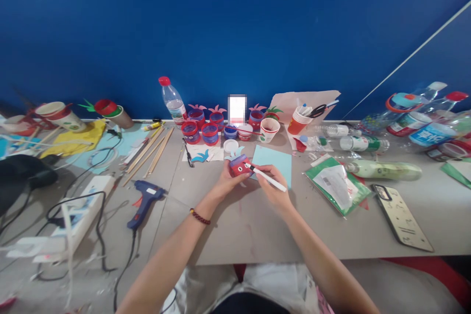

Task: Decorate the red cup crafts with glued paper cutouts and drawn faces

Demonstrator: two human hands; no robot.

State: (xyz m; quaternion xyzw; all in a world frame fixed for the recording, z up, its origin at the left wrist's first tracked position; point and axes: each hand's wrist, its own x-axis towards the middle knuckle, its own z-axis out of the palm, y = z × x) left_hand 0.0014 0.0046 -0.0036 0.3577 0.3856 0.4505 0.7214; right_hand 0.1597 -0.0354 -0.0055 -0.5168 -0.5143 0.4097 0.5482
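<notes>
Small cup (pixel 238 169): red and purple with an eye on its side, held above the table (pixel 235 235) in front of the person; it seems tilted so the decorated face meets the pen.
Left hand (pixel 227 181): grasping the cup from its left side, apparently to steady it.
Right hand (pixel 274 187): gripping the white marker (pixel 271 180) like a pencil, its dark tip at the cup; whether it touches, I can't tell from here.
Blue paper (pixel 281 159): flat beside the right hand.
Painted cups (pixel 210 134): grouped beyond the hands, probably to leave working room.
Orange cup (pixel 295 126): upright, holding pens and scissors, likely for easy reach.
Glue gun (pixel 146 199): lying well to the left, cord trailing, presumably out of the way.
</notes>
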